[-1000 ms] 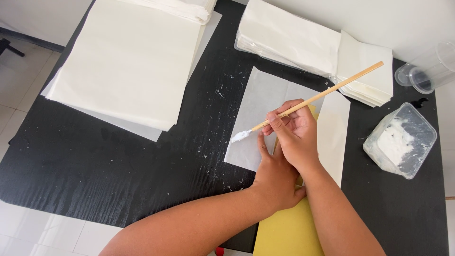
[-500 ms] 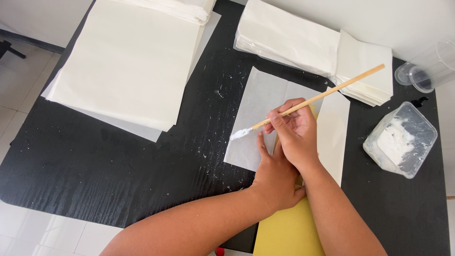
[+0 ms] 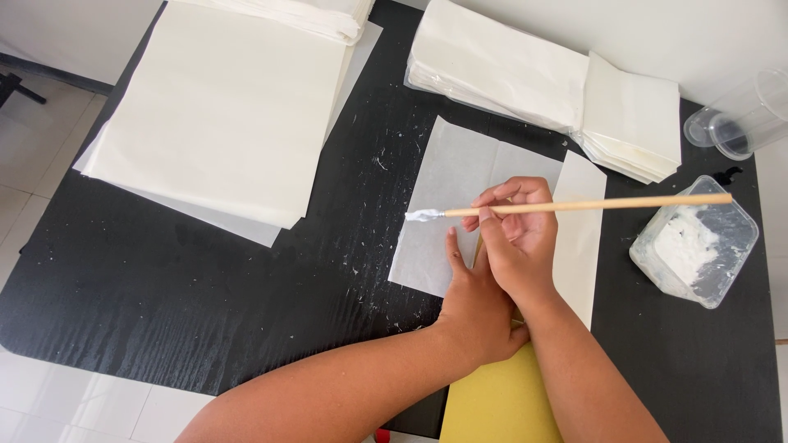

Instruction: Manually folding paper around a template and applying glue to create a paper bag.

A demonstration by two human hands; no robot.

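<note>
White paste coats the tip of a wooden brush (image 3: 574, 205), which lies level just left of the fingers pinching it. Left of those fingers sits a large stack of cream sheets (image 3: 222, 115). The left hand (image 3: 472, 299) presses flat, fingers spread, on a translucent paper sheet (image 3: 460, 176). Over it, the right hand (image 3: 517, 234) closes on the brush handle. Right of the fingers stands a clear tub of paste (image 3: 698, 246).
</note>
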